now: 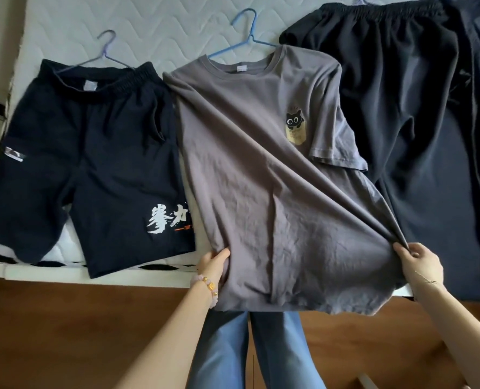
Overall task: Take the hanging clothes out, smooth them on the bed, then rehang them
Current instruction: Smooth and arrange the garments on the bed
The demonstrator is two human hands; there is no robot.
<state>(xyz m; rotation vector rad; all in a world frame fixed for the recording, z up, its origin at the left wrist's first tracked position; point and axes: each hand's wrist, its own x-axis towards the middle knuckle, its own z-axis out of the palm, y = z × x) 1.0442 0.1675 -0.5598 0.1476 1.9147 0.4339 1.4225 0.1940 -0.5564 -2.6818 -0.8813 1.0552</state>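
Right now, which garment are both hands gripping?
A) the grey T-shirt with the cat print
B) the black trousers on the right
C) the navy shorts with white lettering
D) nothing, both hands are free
A: the left hand and right hand each pinch a lower side of the grey T-shirt, pulling it taut over the bed edge.

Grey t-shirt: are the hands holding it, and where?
Yes. Both hands grip the grey t-shirt near its lower hem: left hand on the left side edge, right hand pinching the right side edge. It is still on its blue hanger.
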